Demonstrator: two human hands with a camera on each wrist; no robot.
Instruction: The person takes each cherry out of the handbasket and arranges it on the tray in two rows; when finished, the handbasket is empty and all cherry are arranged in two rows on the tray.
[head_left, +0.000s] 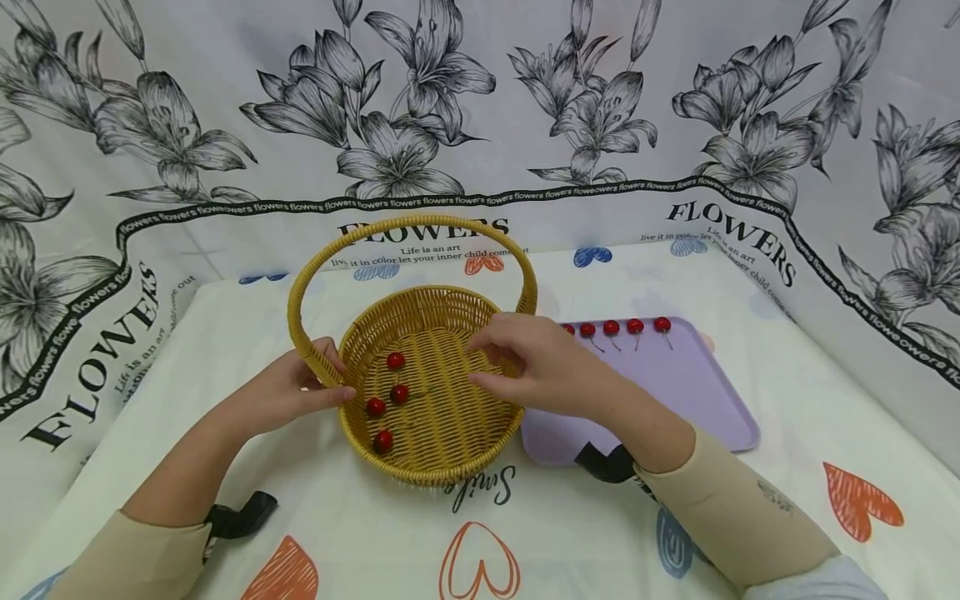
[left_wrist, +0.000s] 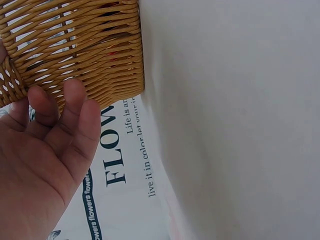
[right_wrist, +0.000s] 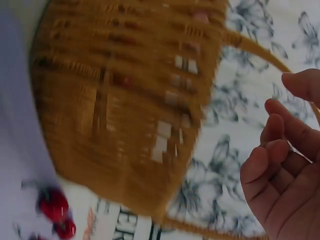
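A round wicker basket (head_left: pixel 450 417) with a tall arched handle (head_left: pixel 412 221) stands in the middle of the head view. Several red cherries (head_left: pixel 399 393) lie on the left part of its floor. My left hand (head_left: pixel 288 392) holds the basket at its left rim by the handle's foot, thumb over the rim; the left wrist view shows fingers against the woven wall. Above the basket's right side is my right hand (head_left: pixel 543 367), its fingers loosely bent. In the right wrist view its thumb (right_wrist: pixel 302 85) stands apart from the fingers, with nothing between them.
Right of the basket lies a lilac tray (head_left: pixel 667 400), partly under my right forearm. A row of several stemmed cherries (head_left: pixel 635 326) sits along its far edge. The white cloth (head_left: pixel 360 533) has printed hearts, and a flower-patterned cloth (head_left: pixel 480 142) rises behind.
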